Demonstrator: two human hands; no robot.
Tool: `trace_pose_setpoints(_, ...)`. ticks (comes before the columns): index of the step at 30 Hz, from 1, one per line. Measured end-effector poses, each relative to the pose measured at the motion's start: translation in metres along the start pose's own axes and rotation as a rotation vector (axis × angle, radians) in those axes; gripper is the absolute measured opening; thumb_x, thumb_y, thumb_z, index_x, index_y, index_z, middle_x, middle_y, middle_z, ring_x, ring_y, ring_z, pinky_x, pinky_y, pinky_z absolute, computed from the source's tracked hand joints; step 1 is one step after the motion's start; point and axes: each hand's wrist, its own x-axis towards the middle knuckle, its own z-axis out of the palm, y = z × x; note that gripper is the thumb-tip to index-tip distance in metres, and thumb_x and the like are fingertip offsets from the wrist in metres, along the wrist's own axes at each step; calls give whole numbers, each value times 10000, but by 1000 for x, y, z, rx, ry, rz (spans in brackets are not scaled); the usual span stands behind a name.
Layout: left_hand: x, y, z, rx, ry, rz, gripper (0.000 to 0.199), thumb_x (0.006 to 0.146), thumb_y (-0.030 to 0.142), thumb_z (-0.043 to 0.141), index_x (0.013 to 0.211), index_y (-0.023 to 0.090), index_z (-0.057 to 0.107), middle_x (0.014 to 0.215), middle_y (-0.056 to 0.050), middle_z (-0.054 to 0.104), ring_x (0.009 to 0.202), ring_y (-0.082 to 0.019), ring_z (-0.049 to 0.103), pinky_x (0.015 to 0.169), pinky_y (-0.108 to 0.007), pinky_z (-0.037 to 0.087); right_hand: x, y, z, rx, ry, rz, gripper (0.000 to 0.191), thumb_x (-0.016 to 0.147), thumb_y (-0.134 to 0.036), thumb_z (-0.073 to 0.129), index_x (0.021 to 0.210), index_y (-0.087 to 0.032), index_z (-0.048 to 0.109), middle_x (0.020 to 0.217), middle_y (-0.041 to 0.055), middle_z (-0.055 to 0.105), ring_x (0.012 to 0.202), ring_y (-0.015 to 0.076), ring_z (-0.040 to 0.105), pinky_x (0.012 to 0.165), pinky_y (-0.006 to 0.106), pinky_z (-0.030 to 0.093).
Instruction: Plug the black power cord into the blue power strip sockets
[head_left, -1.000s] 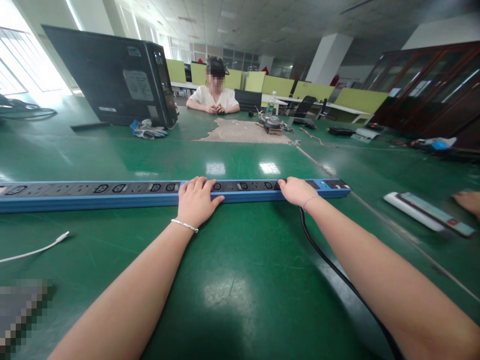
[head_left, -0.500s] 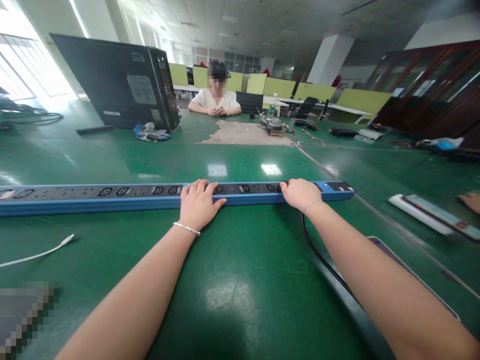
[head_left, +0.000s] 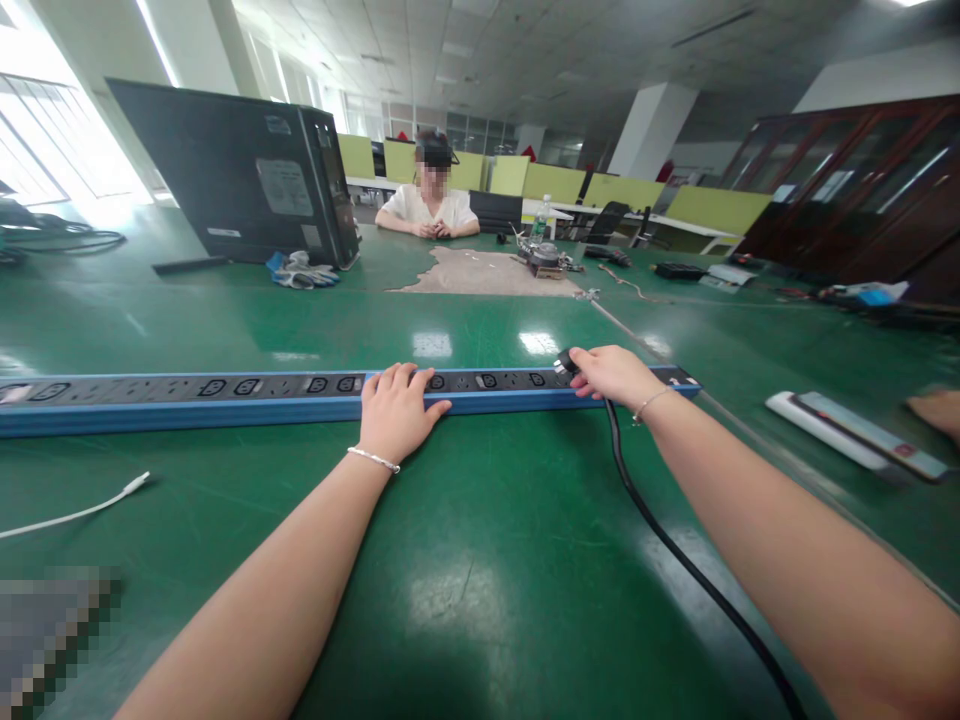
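A long blue power strip (head_left: 247, 413) with black sockets lies across the green table. My left hand (head_left: 395, 405) rests over its middle, fingers reaching across the top and thumb along the near side, gripping it. Above the strip's right part, my right hand (head_left: 609, 372) is closed on a black power plug (head_left: 565, 361). The plug's metal prongs show, pointing left, and it is out of the sockets. From it a thick black cable (head_left: 675, 552) runs down beneath my right forearm to the bottom edge.
A black computer tower (head_left: 247, 180) stands at the back left, with gloves (head_left: 304, 270) beside it. Across the table sits a person (head_left: 427, 205). A white cable (head_left: 82, 515) lies at left; a phone-like device (head_left: 862, 430) lies at right, near another person's hand (head_left: 937, 412).
My right hand has pulled the plug up out of the strip, so its prongs now show. The black cable has swung with it. My left hand stays on the strip.
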Motion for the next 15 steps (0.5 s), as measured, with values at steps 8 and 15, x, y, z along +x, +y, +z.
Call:
trace_pose_setpoints(8, 0, 0, 1, -15, 15, 3, 504, 808, 535, 493, 1230, 262, 524, 1288, -81, 534, 1235, -273, 413, 1013, -435, 279, -25, -79, 23, 441, -47, -80, 467, 850, -482, 387, 701, -124, 647, 453, 12, 541, 365, 94, 442, 418, 219, 330)
trace_pose_setpoints(15, -1, -1, 4, -18, 41, 8, 508, 803, 536, 503, 1221, 249, 533, 1273, -83, 543, 1219, -275, 422, 1009, -431, 288, -6, -112, 54, 81, -14, -172, 486, 839, -435, 361, 731, -103, 699, 603, 112, 656, 671, 190, 622, 632, 240, 410)
